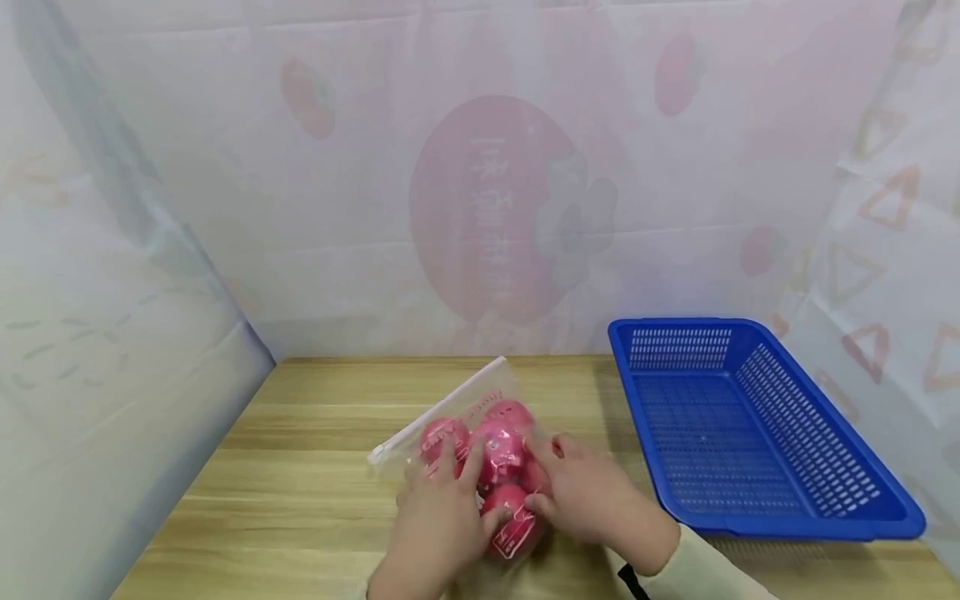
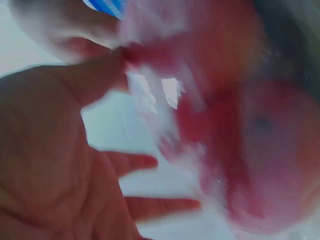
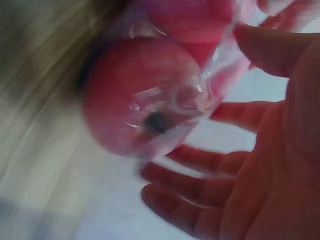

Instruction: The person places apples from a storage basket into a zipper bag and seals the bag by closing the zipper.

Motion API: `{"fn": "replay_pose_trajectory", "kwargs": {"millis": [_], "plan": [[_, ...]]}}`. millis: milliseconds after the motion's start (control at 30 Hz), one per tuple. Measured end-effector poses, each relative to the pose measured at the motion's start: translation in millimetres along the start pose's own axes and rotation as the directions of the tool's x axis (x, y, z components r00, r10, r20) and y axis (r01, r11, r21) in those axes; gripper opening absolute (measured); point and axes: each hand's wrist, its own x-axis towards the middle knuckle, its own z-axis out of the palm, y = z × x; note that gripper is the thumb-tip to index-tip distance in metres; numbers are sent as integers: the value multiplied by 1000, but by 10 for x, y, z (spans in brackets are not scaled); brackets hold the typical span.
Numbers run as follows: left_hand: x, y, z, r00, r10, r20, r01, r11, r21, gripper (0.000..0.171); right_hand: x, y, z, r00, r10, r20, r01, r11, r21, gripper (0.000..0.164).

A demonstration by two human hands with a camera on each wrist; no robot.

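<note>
A clear zip bag (image 1: 480,402) with red print lies on the table, its slider strip slanting up to the right at the far side. Several round red fruits (image 1: 508,411), apple-like, fill it. My left hand (image 1: 438,525) rests on the bag's left side with fingers extended; its thumb touches the plastic in the left wrist view. From the right, my right hand (image 1: 588,492) touches the bag with thumb and loosely bent fingers. One fruit (image 3: 140,100) shows a dark spot through the plastic in the right wrist view. Both wrist views are blurred.
To the right stands a blue plastic basket (image 1: 787,527) with slotted walls and nothing visible inside. The wood-grain table (image 1: 285,475) meets a printed cloth wall (image 1: 337,250) at the back. Similar cloth hangs at both sides.
</note>
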Motion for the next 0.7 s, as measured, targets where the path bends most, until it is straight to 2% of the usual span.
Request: {"fn": "replay_pose_trajectory", "kwargs": {"millis": [33, 100, 200, 300, 367, 467, 600, 700], "plan": [[-38, 12, -3, 1000, -7, 8, 7, 1000, -27, 98, -14, -8, 5, 1000, 3, 6, -3, 1000, -9, 79], [-74, -4, 13, 1000, 25, 17, -23, 997, -77, 104, -60, -36, 7, 1000, 6, -6, -6, 1000, -24, 79], [-50, -88, 27, 994, 100, 43, -93, 984, -152, 107, -146, -88, -14, 999, 31, -21, -32, 999, -18, 77], [-9, -182, 8, 990, 133, 43, -124, 977, -173, 104, -199, -127, -35, 997, 75, 3, -75, 997, 25, 81], [-14, -197, 5, 988, 141, 61, -127, 974, -190, 102, -201, -131, -27, 996, 80, 44, -83, 995, 63, 89], [-44, -159, 85, 985, 151, 83, -135, 976, -171, 99, -173, -96, 34, 994, 58, 93, -67, 992, 102, 95], [-17, -94, 245, 990, 119, 80, -107, 983, -148, 96, -119, -3, 154, 994, 42, 100, -55, 990, 127, 99], [42, -60, 281, 993, 95, 78, -81, 983, -164, 95, -81, 61, 210, 992, 44, 119, -65, 981, 180, 99]]}}
